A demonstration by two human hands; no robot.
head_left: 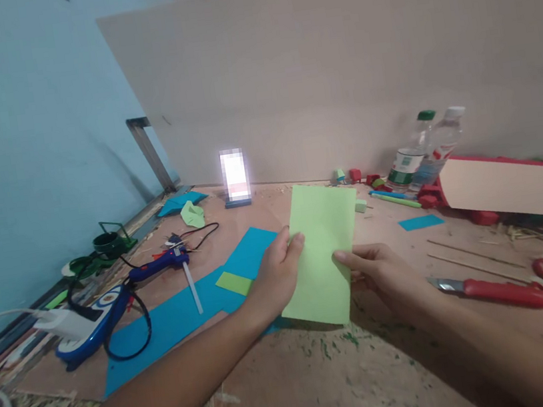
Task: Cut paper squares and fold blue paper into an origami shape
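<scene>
- Between both hands, above the worktable (pixel 278 391): one light green paper sheet (pixel 323 250), rectangular, long side near upright, leaning slightly, broad face toward the camera.
- Left hand (pixel 282 262): clamped on the sheet's left edge, thumb on the front face (remaining fingers hidden behind).
- Right hand (pixel 374 270): pinched on the right edge, slightly lower than the left, thumb tip on the front.
- Just left of the left hand, partly covered by it: light green strip (pixel 233 283), lying on large blue paper (pixel 166 319).
- Farther left: blue glue gun (pixel 152 267), white stick (pixel 192 288) running from it over the blue paper; nearby, blue-and-white power strip (pixel 99 325) with white plug (pixel 63 323) and looped black cord.
- Left rear: crumpled green paper (pixel 193 215), beside folded blue paper (pixel 183 202); lit phone (pixel 236 176), upright before the pale back board (pixel 314 76) (screen blurred out).
- Right, near the right forearm: red-handled knife (pixel 506 292), blade toward the hand; thin sticks (pixel 477 265) just beyond.
- Right rear: small blue rectangle (pixel 421 222), flat; green-capped bottle (pixel 407 161) and white-capped bottle (pixel 445 138), side by side; cream panel (pixel 516 182), edged in red.
</scene>
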